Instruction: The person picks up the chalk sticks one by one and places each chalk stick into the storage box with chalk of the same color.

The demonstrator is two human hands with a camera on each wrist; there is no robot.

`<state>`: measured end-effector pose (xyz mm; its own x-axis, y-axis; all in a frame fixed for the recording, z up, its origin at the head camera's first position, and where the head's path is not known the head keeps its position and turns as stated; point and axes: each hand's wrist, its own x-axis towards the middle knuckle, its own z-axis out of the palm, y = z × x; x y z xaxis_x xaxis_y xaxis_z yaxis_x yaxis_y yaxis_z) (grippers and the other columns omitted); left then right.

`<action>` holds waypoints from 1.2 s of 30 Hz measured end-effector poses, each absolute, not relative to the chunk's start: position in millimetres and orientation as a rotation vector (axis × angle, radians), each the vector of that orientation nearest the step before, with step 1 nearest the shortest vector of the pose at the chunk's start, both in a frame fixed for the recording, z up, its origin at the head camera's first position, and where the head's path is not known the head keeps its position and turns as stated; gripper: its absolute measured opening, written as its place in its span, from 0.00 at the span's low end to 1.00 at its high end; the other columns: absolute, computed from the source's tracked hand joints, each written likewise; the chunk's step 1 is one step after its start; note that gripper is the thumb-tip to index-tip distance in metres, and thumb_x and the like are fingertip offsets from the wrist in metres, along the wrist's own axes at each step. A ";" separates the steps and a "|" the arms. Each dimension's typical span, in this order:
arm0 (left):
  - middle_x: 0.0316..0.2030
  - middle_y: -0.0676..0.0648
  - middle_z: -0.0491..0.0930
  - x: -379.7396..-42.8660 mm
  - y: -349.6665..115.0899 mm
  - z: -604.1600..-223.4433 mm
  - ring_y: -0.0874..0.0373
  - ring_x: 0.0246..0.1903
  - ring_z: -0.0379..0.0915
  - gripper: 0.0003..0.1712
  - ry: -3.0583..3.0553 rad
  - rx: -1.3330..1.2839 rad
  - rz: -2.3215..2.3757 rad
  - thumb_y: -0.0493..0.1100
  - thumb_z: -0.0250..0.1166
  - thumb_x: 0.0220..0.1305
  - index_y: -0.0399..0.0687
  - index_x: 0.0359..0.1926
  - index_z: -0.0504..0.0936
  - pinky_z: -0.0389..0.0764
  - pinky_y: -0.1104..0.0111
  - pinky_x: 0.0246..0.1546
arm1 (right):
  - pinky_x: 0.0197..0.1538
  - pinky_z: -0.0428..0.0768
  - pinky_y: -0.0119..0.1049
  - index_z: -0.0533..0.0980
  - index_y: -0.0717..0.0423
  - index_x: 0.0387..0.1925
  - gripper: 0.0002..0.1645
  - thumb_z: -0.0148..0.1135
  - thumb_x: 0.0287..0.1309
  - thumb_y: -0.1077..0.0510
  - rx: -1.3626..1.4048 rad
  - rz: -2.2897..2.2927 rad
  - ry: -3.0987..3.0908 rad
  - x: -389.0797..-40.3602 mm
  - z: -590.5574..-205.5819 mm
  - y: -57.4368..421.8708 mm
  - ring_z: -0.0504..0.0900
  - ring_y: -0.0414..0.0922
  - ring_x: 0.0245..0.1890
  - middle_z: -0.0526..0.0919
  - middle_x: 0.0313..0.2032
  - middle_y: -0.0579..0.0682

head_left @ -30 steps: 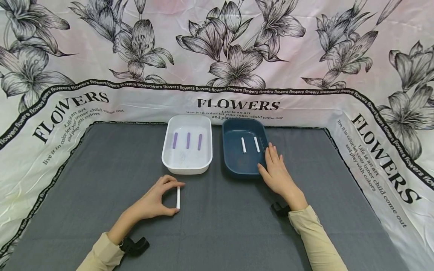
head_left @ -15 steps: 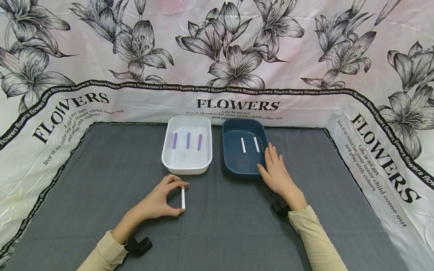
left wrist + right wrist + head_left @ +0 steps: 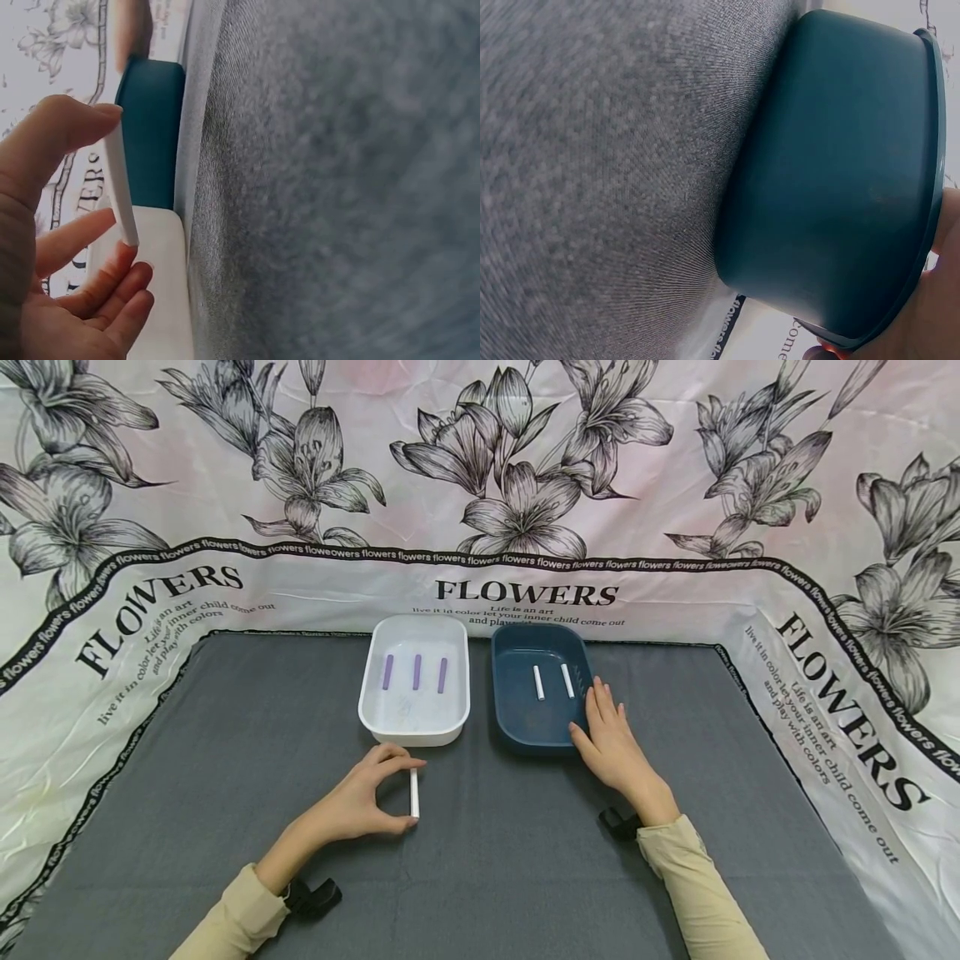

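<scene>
My left hand (image 3: 360,797) pinches a white chalk stick (image 3: 415,793) by its two ends, thumb at the near end and fingertips at the far end. It is held just in front of the white tub (image 3: 416,737); the left wrist view shows the chalk (image 3: 120,180) between thumb and fingers. Three purple chalk sticks (image 3: 417,672) lie side by side in that tub. With fingers extended, my right hand (image 3: 618,747) rests on the right rim of the dark blue tub (image 3: 528,727). Inside it lie two white chalk sticks (image 3: 538,682).
The tubs stand next to each other at the back of the grey cloth (image 3: 480,860), with a narrow gap between them. Behind and at both sides hangs a white cloth (image 3: 315,585) printed with flowers and lettering.
My left hand has moved a little to the right and slightly away from me, carrying the white chalk stick. The right hand has stayed on the blue tub's rim.
</scene>
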<state>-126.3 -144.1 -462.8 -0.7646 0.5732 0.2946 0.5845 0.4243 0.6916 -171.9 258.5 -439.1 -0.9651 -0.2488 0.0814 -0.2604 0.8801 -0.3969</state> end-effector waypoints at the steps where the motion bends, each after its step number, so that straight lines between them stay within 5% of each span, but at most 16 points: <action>1: 0.53 0.52 0.70 -126.6 -143.3 -462.6 0.57 0.54 0.67 0.40 -2.630 -1.077 -1.288 0.44 0.82 0.42 0.45 0.60 0.80 0.73 0.57 0.54 | 0.72 0.40 0.62 0.43 0.73 0.74 0.44 0.45 0.75 0.48 0.407 0.644 -3.018 -172.0 -439.2 258.6 0.34 0.60 0.76 0.35 0.77 0.64; 36: 0.54 0.51 0.70 -148.1 -86.4 -436.0 0.56 0.55 0.68 0.41 -2.581 -1.233 -1.300 0.45 0.80 0.45 0.48 0.63 0.77 0.73 0.59 0.56 | 0.72 0.40 0.63 0.42 0.73 0.75 0.44 0.44 0.76 0.47 0.408 0.649 -3.021 -170.6 -439.3 258.2 0.32 0.58 0.77 0.34 0.77 0.64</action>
<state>-148.1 -86.4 -436.0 -0.6920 0.6451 0.3240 0.6443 0.3496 0.6802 -170.6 258.2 -439.3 -0.9654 -0.2486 0.0782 -0.2588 0.8792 -0.4002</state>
